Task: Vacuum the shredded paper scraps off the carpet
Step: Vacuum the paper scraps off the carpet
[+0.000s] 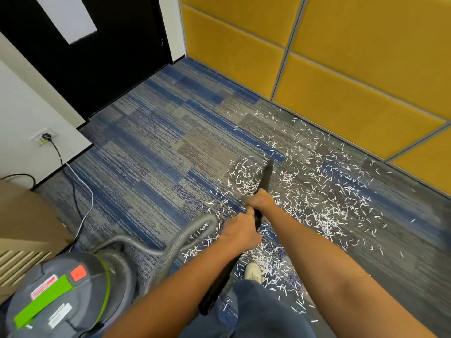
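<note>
Carpet [158,142]: paper scraps [317,191] cover its right half, from the wall panels [366,93] back to my shoe [253,272], thickest around the nozzle [268,168].

Risk one: the canister [61,296] sits close on my left with its hose [185,237] looped over scraps. A long reach right may drag it or strain the power cord [75,198].

Risk two: the narrow nozzle may clog or skip strips.

Both hands are clamped on the black wand [264,181], right hand [261,198] ahead, left hand [240,230] behind, tip angled down to the carpet.
</note>
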`<action>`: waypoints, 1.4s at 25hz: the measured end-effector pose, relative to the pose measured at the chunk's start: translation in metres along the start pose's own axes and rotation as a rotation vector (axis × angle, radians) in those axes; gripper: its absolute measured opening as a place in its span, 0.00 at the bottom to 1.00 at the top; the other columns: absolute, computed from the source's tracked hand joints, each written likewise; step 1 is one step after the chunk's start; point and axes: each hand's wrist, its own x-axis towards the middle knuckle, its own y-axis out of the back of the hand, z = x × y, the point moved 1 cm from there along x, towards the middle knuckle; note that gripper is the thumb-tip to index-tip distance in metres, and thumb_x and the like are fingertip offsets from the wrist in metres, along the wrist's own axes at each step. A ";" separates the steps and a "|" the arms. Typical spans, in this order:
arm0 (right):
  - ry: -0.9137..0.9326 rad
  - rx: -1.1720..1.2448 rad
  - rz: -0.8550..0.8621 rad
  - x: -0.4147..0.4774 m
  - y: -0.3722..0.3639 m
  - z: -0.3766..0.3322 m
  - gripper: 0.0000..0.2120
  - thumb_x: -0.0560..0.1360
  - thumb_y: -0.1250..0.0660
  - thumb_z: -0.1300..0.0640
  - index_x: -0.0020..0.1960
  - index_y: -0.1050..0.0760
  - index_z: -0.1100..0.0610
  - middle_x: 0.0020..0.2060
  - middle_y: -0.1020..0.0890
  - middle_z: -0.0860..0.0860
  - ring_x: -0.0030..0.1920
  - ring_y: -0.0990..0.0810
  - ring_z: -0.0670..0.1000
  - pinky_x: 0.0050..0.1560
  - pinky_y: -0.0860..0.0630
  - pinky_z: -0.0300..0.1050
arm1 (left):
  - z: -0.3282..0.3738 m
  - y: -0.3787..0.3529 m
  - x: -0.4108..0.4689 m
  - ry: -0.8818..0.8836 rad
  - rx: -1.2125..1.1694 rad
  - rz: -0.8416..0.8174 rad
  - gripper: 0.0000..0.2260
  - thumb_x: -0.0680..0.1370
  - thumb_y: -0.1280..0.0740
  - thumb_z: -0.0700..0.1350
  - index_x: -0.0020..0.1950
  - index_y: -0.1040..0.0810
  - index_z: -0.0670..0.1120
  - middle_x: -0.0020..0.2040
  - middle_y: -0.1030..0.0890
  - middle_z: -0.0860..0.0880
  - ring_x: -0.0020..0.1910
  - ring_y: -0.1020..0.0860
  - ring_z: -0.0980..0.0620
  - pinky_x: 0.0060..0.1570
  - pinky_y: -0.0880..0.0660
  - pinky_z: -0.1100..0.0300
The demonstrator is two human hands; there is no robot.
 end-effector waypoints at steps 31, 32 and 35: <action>0.073 0.046 -0.084 0.030 0.039 0.009 0.24 0.74 0.35 0.60 0.67 0.38 0.62 0.47 0.27 0.54 0.39 0.27 0.50 0.31 0.28 0.40 | 0.044 0.000 0.035 0.089 -0.026 0.065 0.31 0.76 0.37 0.39 0.75 0.47 0.43 0.52 0.23 0.44 0.50 0.22 0.44 0.43 0.25 0.55; 0.079 0.043 -0.091 0.030 0.040 0.006 0.23 0.74 0.35 0.61 0.67 0.38 0.62 0.46 0.28 0.54 0.37 0.28 0.49 0.28 0.32 0.39 | 0.043 0.001 0.036 0.096 -0.022 0.071 0.31 0.76 0.37 0.39 0.76 0.48 0.44 0.52 0.23 0.44 0.50 0.22 0.44 0.43 0.25 0.55; 0.098 0.026 -0.088 0.036 0.042 0.001 0.23 0.75 0.36 0.61 0.68 0.39 0.62 0.46 0.28 0.54 0.35 0.29 0.47 0.26 0.34 0.38 | 0.043 0.006 0.041 0.105 -0.025 0.082 0.33 0.76 0.38 0.38 0.76 0.50 0.44 0.52 0.23 0.44 0.50 0.22 0.44 0.44 0.24 0.54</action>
